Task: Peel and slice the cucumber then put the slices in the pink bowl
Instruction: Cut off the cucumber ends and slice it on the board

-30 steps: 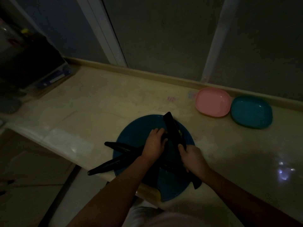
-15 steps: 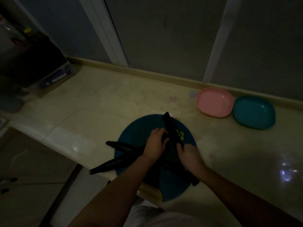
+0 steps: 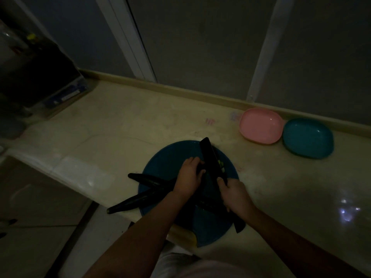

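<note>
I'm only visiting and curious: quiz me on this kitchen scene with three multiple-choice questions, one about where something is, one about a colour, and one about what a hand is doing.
1. Where is the pink bowl relative to the teal bowl?
A) stacked inside it
B) beside it, on its left
C) down on the floor

2. What colour is the round board under the hands?
A) blue
B) red
C) white

3. What is the right hand doing?
A) lying flat on the counter
B) reaching into a bowl
C) gripping the knife

Answers:
1 B: both bowls sit side by side by the back ledge, with the pink one on the left.
2 A: blue shows all around the hands.
3 C: its fingers curl round the knife's handle.
</note>
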Motion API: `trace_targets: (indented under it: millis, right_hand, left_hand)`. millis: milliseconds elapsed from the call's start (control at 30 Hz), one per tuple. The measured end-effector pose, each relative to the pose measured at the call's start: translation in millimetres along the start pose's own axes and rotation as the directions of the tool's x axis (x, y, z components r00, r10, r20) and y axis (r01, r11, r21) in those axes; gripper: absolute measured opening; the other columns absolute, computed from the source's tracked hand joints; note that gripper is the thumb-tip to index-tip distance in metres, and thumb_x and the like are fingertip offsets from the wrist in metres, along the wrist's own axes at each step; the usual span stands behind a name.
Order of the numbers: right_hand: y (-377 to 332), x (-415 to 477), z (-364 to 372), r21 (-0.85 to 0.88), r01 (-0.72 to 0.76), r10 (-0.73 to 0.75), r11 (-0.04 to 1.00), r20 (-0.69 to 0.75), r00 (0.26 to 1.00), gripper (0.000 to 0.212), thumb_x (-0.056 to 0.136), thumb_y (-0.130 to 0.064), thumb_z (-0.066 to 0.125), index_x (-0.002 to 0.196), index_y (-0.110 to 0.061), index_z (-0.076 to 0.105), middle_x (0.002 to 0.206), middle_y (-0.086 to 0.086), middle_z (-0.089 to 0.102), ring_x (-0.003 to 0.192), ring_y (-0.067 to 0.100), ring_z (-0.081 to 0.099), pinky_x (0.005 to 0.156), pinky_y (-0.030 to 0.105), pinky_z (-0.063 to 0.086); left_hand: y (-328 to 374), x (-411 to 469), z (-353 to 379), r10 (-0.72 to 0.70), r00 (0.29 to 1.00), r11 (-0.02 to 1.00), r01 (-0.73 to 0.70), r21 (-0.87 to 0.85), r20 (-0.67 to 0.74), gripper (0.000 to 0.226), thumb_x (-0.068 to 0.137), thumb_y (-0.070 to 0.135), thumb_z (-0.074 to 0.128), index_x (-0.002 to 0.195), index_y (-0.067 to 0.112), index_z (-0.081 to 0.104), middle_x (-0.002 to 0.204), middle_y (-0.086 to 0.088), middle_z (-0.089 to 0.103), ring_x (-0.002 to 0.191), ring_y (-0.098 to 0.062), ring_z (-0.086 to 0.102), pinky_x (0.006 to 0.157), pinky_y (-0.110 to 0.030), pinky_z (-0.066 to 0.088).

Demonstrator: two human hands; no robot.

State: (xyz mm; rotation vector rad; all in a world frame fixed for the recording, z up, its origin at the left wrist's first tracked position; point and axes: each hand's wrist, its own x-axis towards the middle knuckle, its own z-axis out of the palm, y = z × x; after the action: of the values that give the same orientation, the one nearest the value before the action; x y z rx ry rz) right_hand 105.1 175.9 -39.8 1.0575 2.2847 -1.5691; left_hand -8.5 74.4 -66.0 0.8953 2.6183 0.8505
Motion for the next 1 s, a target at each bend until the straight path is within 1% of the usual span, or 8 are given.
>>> trace_targets:
  millis: [100, 167, 300, 467, 567, 667, 767, 1000]
  right_hand:
    - [0.7, 0.7, 0.5, -0.014, 0.005, -0.005, 1.000, -0.001, 1.000, 0.046, 0.100, -0.032, 0.037, 0.059, -0.011, 0.043, 0.052, 0.006, 0.046, 0.029, 0.005, 0.041, 0.033, 0.021, 0.034]
    - [1.1, 1.9, 0.8, -0.033, 0.007, -0.007, 0.999, -0.003, 1.000, 0.045, 0.100, -0.032, 0.037, 0.060, -0.011, 0.043, 0.053, 0.007, 0.047, 0.035, 0.011, 0.044, 0.033, 0.021, 0.033]
    - [0.2, 8.0, 2.7, -0.061, 0.014, -0.014, 0.998, 0.001, 1.000, 0.045, 0.100, -0.031, 0.037, 0.060, -0.010, 0.043, 0.052, 0.008, 0.047, 0.038, 0.016, 0.045, 0.035, 0.021, 0.034]
    - [-3.3, 16.3, 12.1, -0.147, 0.035, -0.037, 0.989, -0.008, 0.999, 0.046, 0.100, -0.030, 0.037, 0.057, -0.012, 0.042, 0.053, 0.005, 0.046, 0.043, 0.017, 0.045, 0.044, 0.028, 0.038]
    - [-1.8, 17.0, 13.6, -0.150, 0.037, -0.040, 0.988, -0.016, 0.999, 0.046, 0.100, -0.030, 0.037, 0.058, -0.012, 0.043, 0.053, 0.005, 0.046, 0.045, 0.019, 0.046, 0.045, 0.030, 0.040]
    - [2.6, 13.4, 10.3, -0.172, 0.021, -0.025, 0.985, -0.019, 1.000, 0.047, 0.100, -0.030, 0.036, 0.057, -0.013, 0.042, 0.053, 0.003, 0.045, 0.043, 0.015, 0.044, 0.040, 0.027, 0.036]
    - [7.3, 8.0, 6.2, -0.146, 0.019, -0.021, 0.989, -0.014, 1.000, 0.045, 0.100, -0.029, 0.037, 0.058, -0.012, 0.041, 0.053, 0.003, 0.044, 0.043, 0.015, 0.043, 0.039, 0.026, 0.033]
    - [2.1, -4.4, -2.2, 0.022, -0.010, 0.010, 1.000, -0.005, 1.000, 0.044, 0.100, -0.031, 0.038, 0.061, -0.011, 0.041, 0.053, 0.006, 0.045, 0.038, 0.016, 0.043, 0.036, 0.022, 0.034]
  left_hand:
    - [0.2, -0.2, 0.2, 0.000, 1.000, 1.000, 0.000, -0.001, -0.006, 0.020, 0.088, 0.011, 0.061, 0.106, 0.004, 0.059, 0.104, -0.013, 0.058, 0.101, -0.024, 0.050, 0.075, -0.018, 0.031]
    - [0.3, 0.1, 0.2, -0.001, 1.000, 1.000, 0.001, 0.000, -0.007, 0.019, 0.088, 0.011, 0.061, 0.106, 0.004, 0.059, 0.104, -0.013, 0.058, 0.100, -0.024, 0.050, 0.074, -0.016, 0.029]
    - [-0.1, 0.5, -0.3, -0.001, 1.000, 1.000, 0.001, -0.007, -0.008, 0.019, 0.086, 0.010, 0.063, 0.104, 0.003, 0.060, 0.102, -0.014, 0.058, 0.099, -0.025, 0.051, 0.075, -0.019, 0.032]
    - [0.2, -0.4, 0.6, -0.014, 1.000, 1.000, 0.014, -0.011, -0.011, 0.019, 0.087, 0.009, 0.062, 0.105, 0.003, 0.060, 0.103, -0.013, 0.056, 0.099, -0.024, 0.050, 0.074, -0.016, 0.030]
    - [-0.6, -0.2, -1.0, 0.001, 1.000, 1.000, -0.001, -0.001, 0.007, 0.021, 0.087, 0.010, 0.061, 0.107, 0.004, 0.060, 0.103, -0.014, 0.056, 0.099, -0.025, 0.051, 0.077, -0.019, 0.034]
    - [-2.3, -3.1, -2.5, 0.047, 0.999, 0.999, -0.047, 0.016, 0.023, 0.025, 0.088, 0.009, 0.059, 0.113, 0.005, 0.060, 0.108, -0.013, 0.054, 0.103, -0.023, 0.049, 0.083, -0.019, 0.035]
    - [-2.7, -5.5, -1.6, 0.063, 0.998, 0.997, -0.063, 0.043, -0.005, 0.025, 0.088, 0.008, 0.058, 0.112, 0.006, 0.060, 0.109, -0.014, 0.051, 0.104, -0.023, 0.045, 0.084, -0.017, 0.031]
    - [-3.8, -2.6, -1.3, 0.036, 0.999, 0.999, -0.036, 0.024, -0.019, 0.021, 0.087, 0.009, 0.060, 0.107, 0.005, 0.060, 0.103, -0.013, 0.052, 0.100, -0.025, 0.047, 0.079, -0.018, 0.030]
